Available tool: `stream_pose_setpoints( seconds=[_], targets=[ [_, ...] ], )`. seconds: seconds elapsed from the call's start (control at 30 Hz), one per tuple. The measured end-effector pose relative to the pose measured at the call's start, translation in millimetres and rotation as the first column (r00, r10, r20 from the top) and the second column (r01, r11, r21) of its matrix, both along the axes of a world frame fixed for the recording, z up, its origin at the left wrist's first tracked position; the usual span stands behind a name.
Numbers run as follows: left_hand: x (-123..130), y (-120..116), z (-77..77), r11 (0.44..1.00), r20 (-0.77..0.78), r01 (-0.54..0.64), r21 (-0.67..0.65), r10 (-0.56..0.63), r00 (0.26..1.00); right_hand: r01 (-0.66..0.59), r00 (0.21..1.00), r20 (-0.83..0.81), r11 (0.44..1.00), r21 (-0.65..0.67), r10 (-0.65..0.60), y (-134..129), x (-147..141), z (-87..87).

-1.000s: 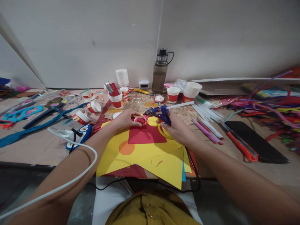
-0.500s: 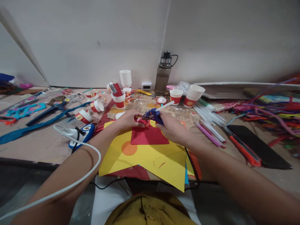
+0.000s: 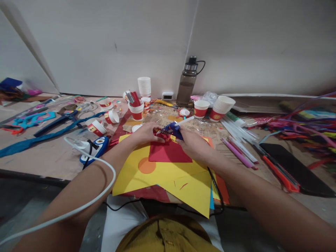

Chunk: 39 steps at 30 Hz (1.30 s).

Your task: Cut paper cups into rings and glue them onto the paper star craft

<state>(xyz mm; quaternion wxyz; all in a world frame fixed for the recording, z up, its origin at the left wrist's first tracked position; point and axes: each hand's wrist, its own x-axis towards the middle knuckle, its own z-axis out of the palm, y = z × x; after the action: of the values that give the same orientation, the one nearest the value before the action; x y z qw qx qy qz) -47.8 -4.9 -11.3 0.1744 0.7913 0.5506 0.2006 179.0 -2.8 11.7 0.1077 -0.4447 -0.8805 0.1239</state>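
Note:
My right hand (image 3: pixel 193 141) is wrapped round a blue hot glue gun (image 3: pixel 173 129), with a white glue stick (image 3: pixel 185 121) jutting from its back. The gun's nozzle points left, close to my left hand (image 3: pixel 150 133). The fingers of my left hand are closed on a small red piece with a pale edge; its kind is too hidden to tell. Below both hands lies a red paper sheet (image 3: pixel 169 154) on yellow paper sheets (image 3: pixel 131 178). An orange paper circle (image 3: pixel 147 165) rests on the yellow paper.
Paper cups (image 3: pixel 136 111) and a water bottle (image 3: pixel 185 87) stand at the back. Scissors (image 3: pixel 57 123) and a blue power strip (image 3: pixel 97 148) lie left. Glue sticks (image 3: pixel 237 131), a red cutter (image 3: pixel 280 173) and a black phone (image 3: pixel 296 168) lie right. A white cable (image 3: pixel 112 175) crosses my left forearm.
The view has shifted slightly, so the scene sits a little further right. My hands keep the same hold, with the glue gun still close to the left fingers.

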Motion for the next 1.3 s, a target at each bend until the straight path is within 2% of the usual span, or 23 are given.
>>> stream_pose_setpoints(
  seconds=[0.43, 0.8, 1.1, 1.3],
  targets=[
    [3, -1, 3.6, 0.997, 0.028, -0.04, -0.073, 0.042, 0.999, 0.033, 0.999, -0.006, 0.999, 0.038, -0.033, -3, 6, 4.1],
    [1, 1, -0.2, 0.999, 0.048, -0.002, -0.039, 0.004, 0.999, 0.033, 0.999, -0.02, 0.999, -0.003, -0.033, -3, -4, -0.9],
    [2, 2, -0.6, 0.999, 0.002, -0.037, -0.021, 0.037, 0.999, 0.003, 0.999, -0.045, 0.997, -0.076, -0.007, -3, -5, 1.6],
    [2, 1, 0.4, 1.0, 0.004, -0.01, -0.015, 0.01, 1.0, 0.034, 0.999, -0.006, 0.999, -0.019, -0.034, -5, -4, 2.2]
  ],
)
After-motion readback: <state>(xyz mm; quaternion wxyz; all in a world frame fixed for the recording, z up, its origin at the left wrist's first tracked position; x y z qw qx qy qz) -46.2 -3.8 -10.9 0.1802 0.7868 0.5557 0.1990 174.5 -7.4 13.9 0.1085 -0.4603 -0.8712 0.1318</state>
